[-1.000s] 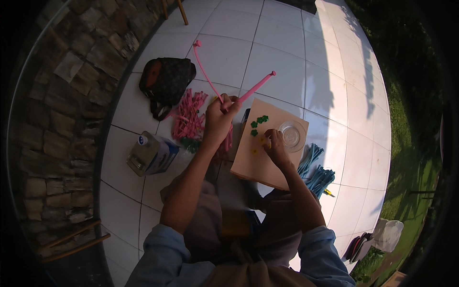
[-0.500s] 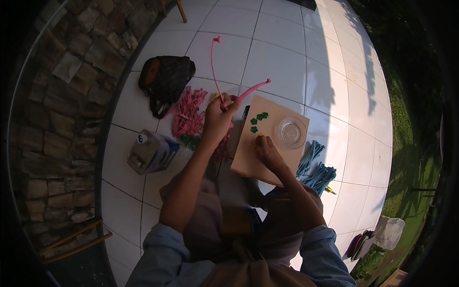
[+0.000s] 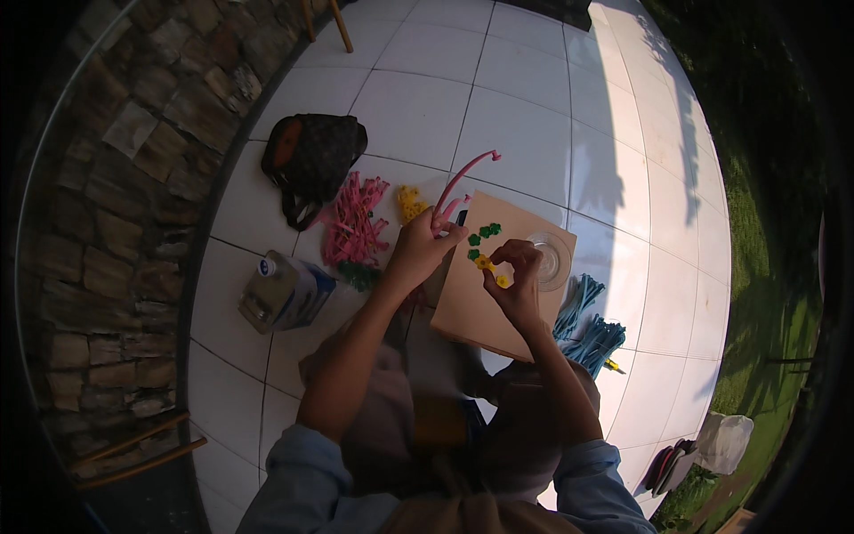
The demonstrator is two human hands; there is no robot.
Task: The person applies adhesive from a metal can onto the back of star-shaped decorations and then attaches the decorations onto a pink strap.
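Observation:
My left hand (image 3: 416, 247) is closed round a pink strip (image 3: 461, 178) with small knobbed ends, bent so that both ends stick up past the fingers. Between the thumb and fingertips of my right hand (image 3: 519, 289) is a small yellow flower piece (image 3: 483, 262), held just above a brown board (image 3: 467, 311). More yellow (image 3: 503, 280) shows beneath that hand. Several green flower pieces (image 3: 485, 233) lie on the board, left of a round clear glass dish (image 3: 553, 258) that my right hand partly covers.
Beyond my left arm lie a pile of pink strips (image 3: 358, 227), yellow flower pieces (image 3: 411, 205) and some green ones (image 3: 358, 274). A dark backpack (image 3: 316, 156) and a clear jug (image 3: 283, 298) stand further left. Blue-green strip bundles (image 3: 596, 345) lie right of the board on white tiles.
My right hand has lifted off the board with a yellow flower piece in its fingers. My left hand has come nearer the board, and the pink strip's ends now sit closer together.

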